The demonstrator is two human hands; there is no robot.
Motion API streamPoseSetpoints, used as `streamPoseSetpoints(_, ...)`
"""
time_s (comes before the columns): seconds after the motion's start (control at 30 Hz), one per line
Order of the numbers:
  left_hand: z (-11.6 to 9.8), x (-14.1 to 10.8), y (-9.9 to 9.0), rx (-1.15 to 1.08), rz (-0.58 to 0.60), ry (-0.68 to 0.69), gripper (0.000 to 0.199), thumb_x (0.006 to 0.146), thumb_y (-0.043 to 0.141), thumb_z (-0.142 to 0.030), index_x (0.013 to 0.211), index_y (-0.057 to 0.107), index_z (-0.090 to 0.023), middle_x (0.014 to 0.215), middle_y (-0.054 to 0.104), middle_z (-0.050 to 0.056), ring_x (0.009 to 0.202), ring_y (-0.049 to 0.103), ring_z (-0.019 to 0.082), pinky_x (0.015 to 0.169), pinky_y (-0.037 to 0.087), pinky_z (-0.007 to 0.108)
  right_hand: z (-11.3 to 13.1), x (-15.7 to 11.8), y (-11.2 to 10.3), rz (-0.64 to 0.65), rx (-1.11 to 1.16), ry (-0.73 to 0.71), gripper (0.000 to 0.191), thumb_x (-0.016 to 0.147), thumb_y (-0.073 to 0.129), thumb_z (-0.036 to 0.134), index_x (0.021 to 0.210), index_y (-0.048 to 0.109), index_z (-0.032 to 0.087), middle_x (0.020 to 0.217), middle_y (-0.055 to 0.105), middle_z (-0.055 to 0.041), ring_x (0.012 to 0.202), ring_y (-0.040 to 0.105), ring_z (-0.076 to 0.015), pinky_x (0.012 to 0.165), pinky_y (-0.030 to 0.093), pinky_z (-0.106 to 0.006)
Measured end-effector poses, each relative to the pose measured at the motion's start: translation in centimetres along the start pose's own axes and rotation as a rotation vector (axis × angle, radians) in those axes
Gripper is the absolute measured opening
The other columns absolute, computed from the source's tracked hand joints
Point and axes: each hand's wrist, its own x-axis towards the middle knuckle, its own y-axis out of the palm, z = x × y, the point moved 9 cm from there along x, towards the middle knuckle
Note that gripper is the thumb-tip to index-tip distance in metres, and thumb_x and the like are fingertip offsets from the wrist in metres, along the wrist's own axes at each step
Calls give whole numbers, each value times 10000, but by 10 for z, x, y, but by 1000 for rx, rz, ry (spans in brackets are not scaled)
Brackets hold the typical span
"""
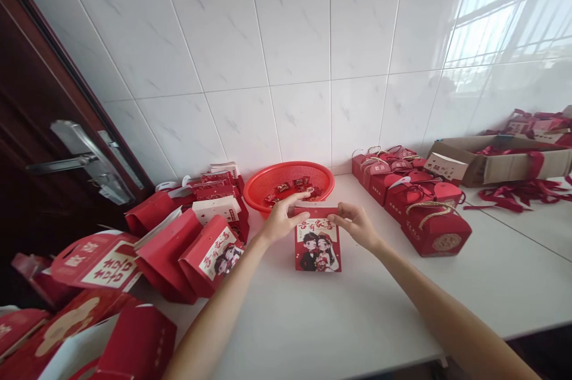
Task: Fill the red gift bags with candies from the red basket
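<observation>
2 cartoon figures [320, 253] decorate the red box [317, 243] below red lettering [316, 223].

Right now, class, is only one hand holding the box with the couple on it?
No, the left hand and right hand both hold the box.

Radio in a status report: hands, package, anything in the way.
Left hand, right hand: gripping top edge of red couple-print package. Printed side toward camera. Red plastic basket close behind.

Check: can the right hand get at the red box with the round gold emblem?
Probably yes: nothing visible stands between the right hand and the red box. That hand would first have to let go of the couple-print package it grips.
</observation>
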Motion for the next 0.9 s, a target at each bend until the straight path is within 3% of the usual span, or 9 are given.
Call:
streamPoseSetpoints(0.13, 7, 0, 6, -15, -51, 8, 328, 801, 711, -384, 1044, 746, -166, 1096, 758, 102, 1000, 709, 256, 890, 571, 369, -5, -3, -4, -8, 78, 51, 473, 772, 689, 634, 701, 544, 189, 669, 567, 8, 642, 537, -149, 624, 449, -286)
streamPoseSetpoints(0.23, 0, -2, 7, 34, -99, 98, 230, 815, 701, -360, 941, 772, -180, 1024, 775, 93, 984, 712, 243, 912, 563, 363, -1, -5, -3, 22, 106, 72, 458, 829, 626, 638, 830, 618, 181, 798, 649, -29, 763, 600, -186, 721, 486, -313)
streamPoseSetpoints(0.33, -7, -7, 7, 93, -131, 174, 179, 844, 672, -313, 918, 781, -191, 1005, 777, 94, 971, 715, 229, 910, 560, 351, -1, -4, -5, -13, 77, 80, 503, 871, 540, 672, 792, 610, 180, 774, 640, -28, 754, 595, -187, 707, 484, -311)
streamPoseSetpoints(0.5, -13, -19, 8, 142, -142, 196, 203, 837, 684, -304, 969, 781, -185, 1042, 773, 101, 1008, 707, 238, 923, 557, 360, -6, -3, -3, 7, 99, 71, 492, 833, 599, 667, 782, 610, 178, 773, 643, -31, 743, 595, -190, 705, 490, -323)
streamPoseSetpoints(0.63, -7, -27, 9, 83, -190, 107, 243, 871, 644, -364, 953, 783, -183, 1050, 772, 108, 1012, 707, 247, 899, 564, 355, -1, -2, -4, 47, 75, 21, 460, 848, 601, 633, 821, 639, 175, 807, 667, -44, 763, 611, -195, 704, 492, -318)
streamPoseSetpoints(0.8, 10, -38, 10, -78, -251, -32, 506, 864, 643, -471, 1283, 640, -187, 1241, 705, 112, 1146, 656, 259, 969, 522, 363, 14, -5, -5, 103, -44, -59, 405, 874, 588, 582, 861, 650, 182, 793, 685, -42, 748, 612, -185, 718, 482, -312)
streamPoseSetpoints(0.9, 29, -46, 5, -246, -312, -106, 586, 883, 565, -545, 1336, 571, -174, 1206, 714, 122, 1167, 647, 264, 975, 509, 375, 34, -6, -21, -6, -164, -133, 389, 894, 568, 544, 785, 653, 181, 706, 641, -23, 678, 556, -162, 683, 455, -298)
